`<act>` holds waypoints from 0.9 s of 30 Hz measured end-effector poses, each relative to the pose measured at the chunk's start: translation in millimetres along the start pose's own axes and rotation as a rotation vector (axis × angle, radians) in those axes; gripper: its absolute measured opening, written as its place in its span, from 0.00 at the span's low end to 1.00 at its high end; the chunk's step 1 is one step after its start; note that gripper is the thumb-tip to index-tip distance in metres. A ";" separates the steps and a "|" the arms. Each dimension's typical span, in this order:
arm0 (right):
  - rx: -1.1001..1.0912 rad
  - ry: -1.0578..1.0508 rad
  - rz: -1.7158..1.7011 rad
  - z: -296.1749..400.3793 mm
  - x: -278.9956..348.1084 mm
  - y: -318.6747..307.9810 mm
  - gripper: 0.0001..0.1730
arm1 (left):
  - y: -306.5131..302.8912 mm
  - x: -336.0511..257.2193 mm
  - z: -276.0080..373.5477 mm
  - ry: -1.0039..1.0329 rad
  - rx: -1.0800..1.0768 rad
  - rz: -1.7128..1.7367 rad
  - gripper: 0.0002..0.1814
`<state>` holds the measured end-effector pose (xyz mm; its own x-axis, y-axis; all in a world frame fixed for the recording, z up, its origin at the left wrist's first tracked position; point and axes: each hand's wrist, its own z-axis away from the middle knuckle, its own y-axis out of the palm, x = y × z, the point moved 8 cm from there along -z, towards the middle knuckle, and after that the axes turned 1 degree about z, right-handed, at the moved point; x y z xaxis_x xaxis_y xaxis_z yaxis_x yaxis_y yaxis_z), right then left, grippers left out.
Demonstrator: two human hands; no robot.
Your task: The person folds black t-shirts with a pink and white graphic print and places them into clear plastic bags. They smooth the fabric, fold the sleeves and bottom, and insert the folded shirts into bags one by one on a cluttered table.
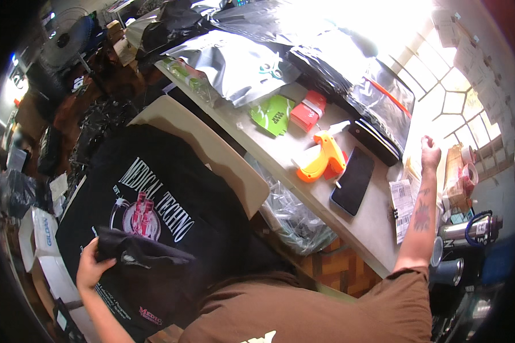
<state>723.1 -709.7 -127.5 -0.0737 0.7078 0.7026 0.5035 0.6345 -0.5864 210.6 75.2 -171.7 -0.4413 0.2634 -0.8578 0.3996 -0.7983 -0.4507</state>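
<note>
My left hand [92,266] grips a raised edge of black printed cloth [143,253] between thumb and fingers. Under it spreads a black T-shirt [214,206] with white lettering and a red emblem, lying over a beige board [223,158]. My right hand [430,152] is stretched far out over the window side of the table, above papers, with its fingers curled; whether anything is in it cannot be seen. Between the hands, an orange tagging gun [326,158] rests on the pale table [279,148] beside a dark smartphone [352,182].
Green tags [272,115] and a banded stack of red tags [308,111] lie near silver plastic mailers [231,60] and teal-handled scissors [271,70]. Printed labels [401,206] sit under my right forearm. Tape rolls [470,173] and a steel tumbler [463,229] stand at right.
</note>
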 end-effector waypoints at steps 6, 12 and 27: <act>0.209 0.251 -0.405 -85.4 -170.0 27.1 0.21 | -174.8 75.9 140.0 -0.119 -0.574 0.201 0.37; 0.222 0.665 -0.699 -104.5 -229.0 26.7 0.16 | -245.4 4.9 336.9 0.116 -1.276 -0.309 0.36; 0.021 0.097 -0.102 -32.2 -17.0 17.5 0.18 | 31.3 33.1 106.8 0.117 -0.525 -0.721 0.18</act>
<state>760.9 -720.6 -136.7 -0.0397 0.6067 0.7940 0.4791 0.7089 -0.5177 122.6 1.0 -187.8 -0.6539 0.6809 -0.3299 0.3857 -0.0751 -0.9196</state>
